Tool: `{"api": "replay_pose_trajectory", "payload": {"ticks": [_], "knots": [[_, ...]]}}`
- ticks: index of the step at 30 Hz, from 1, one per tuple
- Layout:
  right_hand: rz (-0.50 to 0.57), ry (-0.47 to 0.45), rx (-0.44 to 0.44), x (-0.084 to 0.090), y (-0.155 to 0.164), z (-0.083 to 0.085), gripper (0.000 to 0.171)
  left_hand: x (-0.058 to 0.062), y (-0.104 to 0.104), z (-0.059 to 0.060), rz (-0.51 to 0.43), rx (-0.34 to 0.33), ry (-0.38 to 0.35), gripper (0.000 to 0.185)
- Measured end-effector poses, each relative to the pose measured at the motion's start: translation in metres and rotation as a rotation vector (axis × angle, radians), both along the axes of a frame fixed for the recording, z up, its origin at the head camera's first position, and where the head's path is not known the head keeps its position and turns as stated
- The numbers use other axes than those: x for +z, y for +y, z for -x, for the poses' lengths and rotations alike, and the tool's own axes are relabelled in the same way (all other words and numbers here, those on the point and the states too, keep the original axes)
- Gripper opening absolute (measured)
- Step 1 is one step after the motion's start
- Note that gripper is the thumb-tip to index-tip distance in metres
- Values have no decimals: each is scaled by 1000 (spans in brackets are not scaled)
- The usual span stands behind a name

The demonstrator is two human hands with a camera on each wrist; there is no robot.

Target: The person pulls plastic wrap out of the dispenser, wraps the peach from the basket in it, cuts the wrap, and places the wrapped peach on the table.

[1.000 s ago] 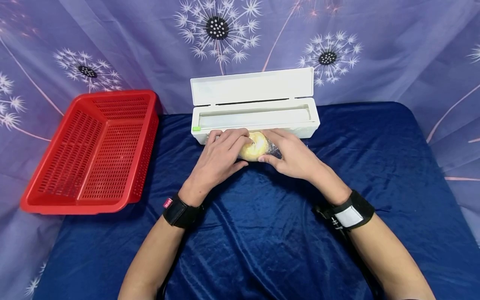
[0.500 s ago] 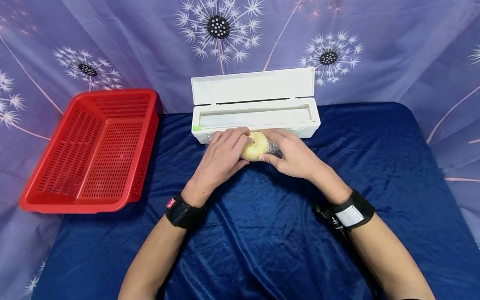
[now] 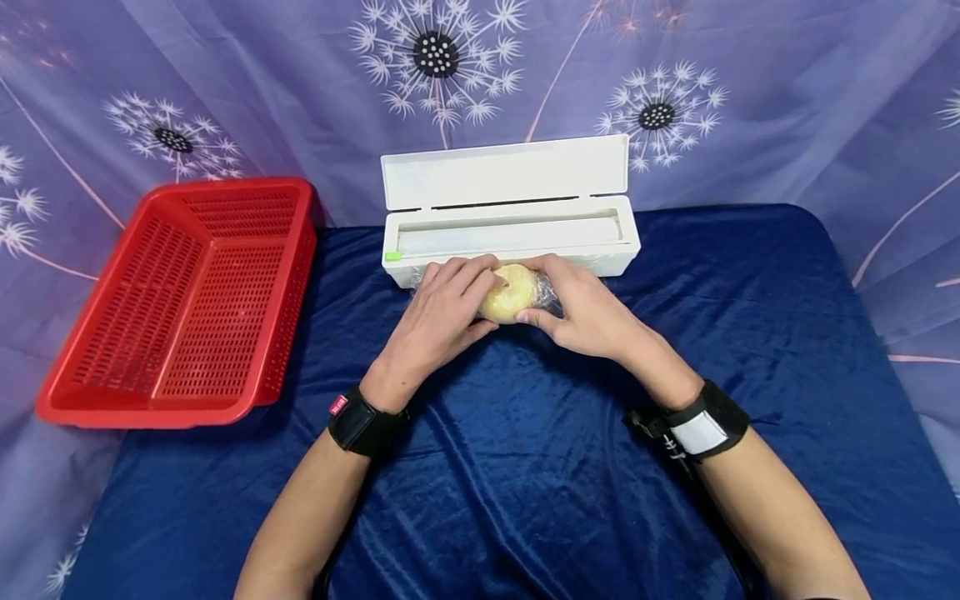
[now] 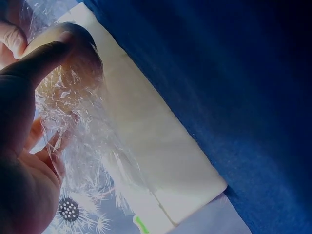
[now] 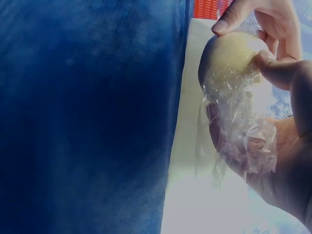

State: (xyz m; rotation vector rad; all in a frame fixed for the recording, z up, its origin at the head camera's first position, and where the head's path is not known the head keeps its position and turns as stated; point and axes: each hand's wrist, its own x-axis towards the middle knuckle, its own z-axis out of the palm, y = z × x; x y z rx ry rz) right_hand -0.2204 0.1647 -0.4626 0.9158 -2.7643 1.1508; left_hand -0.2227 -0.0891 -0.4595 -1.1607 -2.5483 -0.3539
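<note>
A round, pale-yellow fruit (image 3: 510, 296) is held between both hands, just in front of the cling film box (image 3: 510, 242). Clear cling film (image 5: 239, 126) covers part of it and bunches out at its sides, crumpled. My left hand (image 3: 444, 307) grips the fruit from the left, with the thumb on the near side and the fingers over the far side. From the right, my right hand (image 3: 588, 312) holds it the same way, its thumb tip on the fruit's skin. Loose film (image 4: 87, 141) hangs past the left palm in the left wrist view.
The white box stands with its lid (image 3: 506, 173) raised, a film roll (image 3: 510, 236) inside and a green slider (image 3: 393, 257) at its left end. A red plastic basket (image 3: 258, 350) sits at the left on the blue cloth (image 3: 525, 483). A patterned curtain (image 3: 300, 83) hangs behind.
Both hands stay almost in place around the fruit. The right index finger is slightly more bent and raised than before. Box and basket have not moved.
</note>
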Motion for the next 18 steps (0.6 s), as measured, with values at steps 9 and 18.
{"api": "replay_pose_trajectory", "payload": {"ticks": [9, 18], "knots": [[0, 84, -26, 0, -3, -1, 61, -1, -3, 1, -4, 4, -25, 62], [-65, 213, -69, 6, -4, -4, 66, -1, -4, 2, 16, 12, -8, 64]]}}
